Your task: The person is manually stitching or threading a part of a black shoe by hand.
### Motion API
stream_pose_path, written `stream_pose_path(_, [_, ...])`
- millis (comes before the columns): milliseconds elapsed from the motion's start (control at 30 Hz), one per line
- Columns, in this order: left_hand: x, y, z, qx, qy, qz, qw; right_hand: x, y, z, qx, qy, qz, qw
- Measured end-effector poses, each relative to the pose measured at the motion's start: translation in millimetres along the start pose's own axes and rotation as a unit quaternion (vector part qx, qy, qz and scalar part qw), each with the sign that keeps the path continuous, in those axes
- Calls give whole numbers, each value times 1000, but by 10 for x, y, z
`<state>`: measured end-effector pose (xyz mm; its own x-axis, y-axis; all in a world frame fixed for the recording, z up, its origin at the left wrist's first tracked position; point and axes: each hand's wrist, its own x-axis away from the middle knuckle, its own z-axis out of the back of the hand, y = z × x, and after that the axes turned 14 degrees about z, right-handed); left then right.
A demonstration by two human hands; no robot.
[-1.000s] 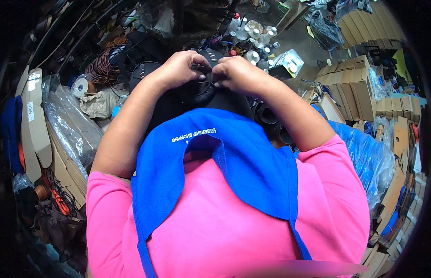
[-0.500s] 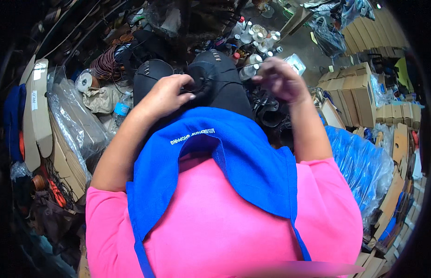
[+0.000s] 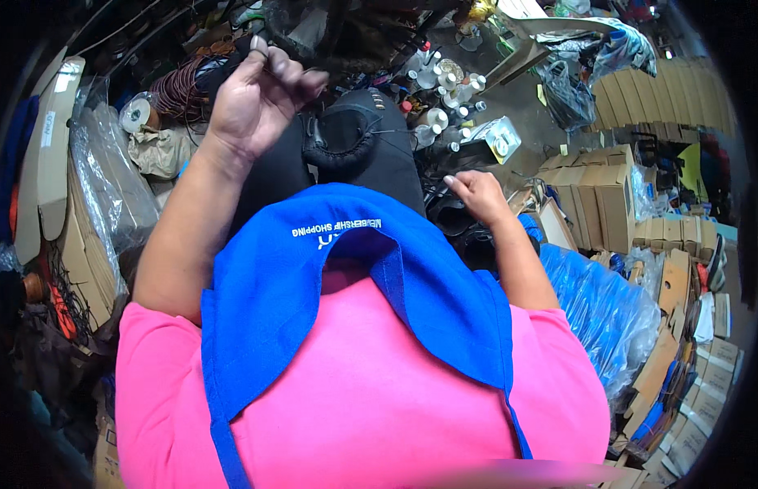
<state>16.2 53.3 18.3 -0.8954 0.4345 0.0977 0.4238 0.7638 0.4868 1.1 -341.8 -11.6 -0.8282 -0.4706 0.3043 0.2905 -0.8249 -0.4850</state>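
Note:
A black piece with a round opening and a gathered, stitched-looking rim rests on my black-clad knees; it may be part of a shoe, but its kind is unclear. From its right side a thin dark thread runs off to the right. My left hand is raised beyond the left knee, thumb and fingers pinched; whatever is between them is too small to name. To the right of the knees, my right hand is closed with the thumb pointing left, its grip hidden. Neither hand touches the black piece.
Several bottles and a pale rectangular container stand beyond my right knee. Cardboard boxes and a plastic-wrapped blue bundle are at the right. On the left lie long cardboard pieces, a spool and coiled cord.
My left hand has left the black piece and swung up and away to the far left. My right hand has come down and nearer. The round opening now shows more fully.

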Motion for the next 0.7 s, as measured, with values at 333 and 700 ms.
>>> stream_pose_path(333, [327, 729, 753, -497, 276, 122, 813, 433, 677, -421, -419, 134, -79, 895])
stream_pose_path(700, [490, 457, 271, -774, 158, -67, 609, -811, -609, 497, -295, 139, 127, 937])
